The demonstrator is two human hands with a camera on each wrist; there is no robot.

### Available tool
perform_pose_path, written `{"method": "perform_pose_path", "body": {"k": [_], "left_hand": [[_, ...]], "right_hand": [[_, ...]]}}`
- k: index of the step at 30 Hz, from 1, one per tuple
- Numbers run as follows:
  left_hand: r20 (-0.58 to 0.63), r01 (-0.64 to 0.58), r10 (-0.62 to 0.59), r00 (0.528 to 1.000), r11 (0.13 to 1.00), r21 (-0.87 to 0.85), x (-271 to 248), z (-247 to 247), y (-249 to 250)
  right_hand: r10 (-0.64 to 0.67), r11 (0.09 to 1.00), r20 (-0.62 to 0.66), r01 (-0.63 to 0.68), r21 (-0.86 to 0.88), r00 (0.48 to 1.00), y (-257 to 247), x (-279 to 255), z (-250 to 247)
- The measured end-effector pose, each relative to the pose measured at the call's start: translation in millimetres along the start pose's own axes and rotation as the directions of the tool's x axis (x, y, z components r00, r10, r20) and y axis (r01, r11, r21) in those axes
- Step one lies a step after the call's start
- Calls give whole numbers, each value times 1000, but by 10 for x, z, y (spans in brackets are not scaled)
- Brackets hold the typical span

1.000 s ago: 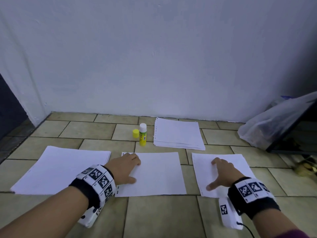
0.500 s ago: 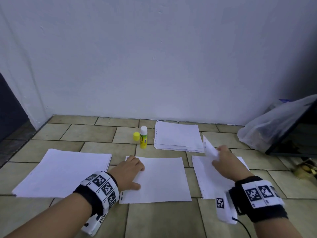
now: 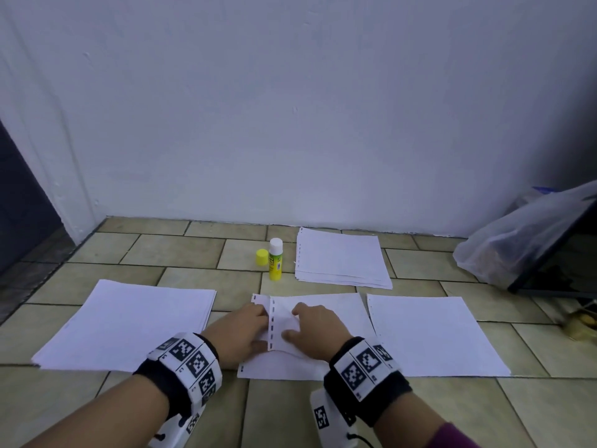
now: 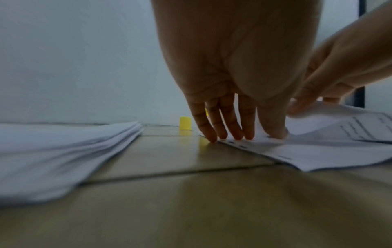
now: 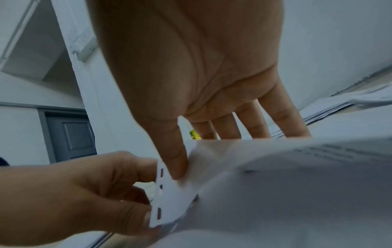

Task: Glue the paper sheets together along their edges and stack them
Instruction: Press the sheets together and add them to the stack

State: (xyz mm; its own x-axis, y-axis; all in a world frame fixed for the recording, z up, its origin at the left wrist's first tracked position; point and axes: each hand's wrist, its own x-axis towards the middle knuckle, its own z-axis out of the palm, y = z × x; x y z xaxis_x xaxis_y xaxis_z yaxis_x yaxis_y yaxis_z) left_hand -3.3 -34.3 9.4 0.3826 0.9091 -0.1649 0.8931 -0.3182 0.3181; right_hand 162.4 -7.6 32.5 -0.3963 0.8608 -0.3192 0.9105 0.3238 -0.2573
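- The tiled floor point(image 3: 181, 253) fills the lower half of the head view, with a pale wall point(image 3: 290, 108) above it.
- A left stack of paper point(image 3: 129, 324) lies at the lower left of the frame; in the left wrist view its layered edges show at the left point(image 4: 63, 147).
- A right sheet point(image 3: 429, 334) lies flat at the lower right, holes along its left edge.
- The middle sheet point(image 3: 339, 308) lies at bottom centre, between those two and apart from both.
- A far pile of paper point(image 3: 342, 257) sits right of centre, close to the wall.
- A clear plastic bag point(image 3: 517, 240) slumps at the right edge.
- A loose sheet point(image 3: 284, 321) with punched slots down its left edge lies over the middle sheet; its right part bows upward in the right wrist view point(image 5: 275, 176).
- The left hand point(image 3: 239, 334) lies with straight fingers pressed on the slotted edge, fingertips point(image 4: 237, 135) down on the paper.
- The right hand point(image 3: 313, 328) holds the loose sheet, its thumb point(image 5: 176, 161) on the underside beside the slots and its fingers behind the paper.
- The glue stick point(image 3: 275, 260) stands upright at centre, just left of the far pile, uncapped.
- Its yellow cap point(image 3: 262, 257) stands just beside it on the left.
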Motion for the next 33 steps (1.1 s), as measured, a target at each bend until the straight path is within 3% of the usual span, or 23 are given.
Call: {"method": "perform_pose_path", "body": {"k": [8,16,22,33], "left_hand": [[60,134,-136,989,990,31,-110,-42,-140],[27,198,-202,979,975,103,-181,-13,-68],[63,209,-210,976,977,34,-178,-95,-139],[50,213,-217,975,974,78,-172,-81,-214]], "right_hand": [[-9,997,-72,14,76,997,-11,-30,35],[30,1000,17,-30,-8,999,-186,-12,110],[48,998,33,-47,-32,998,-190,16,114],[46,999,35,-45,-21,998,-220,-14,128]]}}
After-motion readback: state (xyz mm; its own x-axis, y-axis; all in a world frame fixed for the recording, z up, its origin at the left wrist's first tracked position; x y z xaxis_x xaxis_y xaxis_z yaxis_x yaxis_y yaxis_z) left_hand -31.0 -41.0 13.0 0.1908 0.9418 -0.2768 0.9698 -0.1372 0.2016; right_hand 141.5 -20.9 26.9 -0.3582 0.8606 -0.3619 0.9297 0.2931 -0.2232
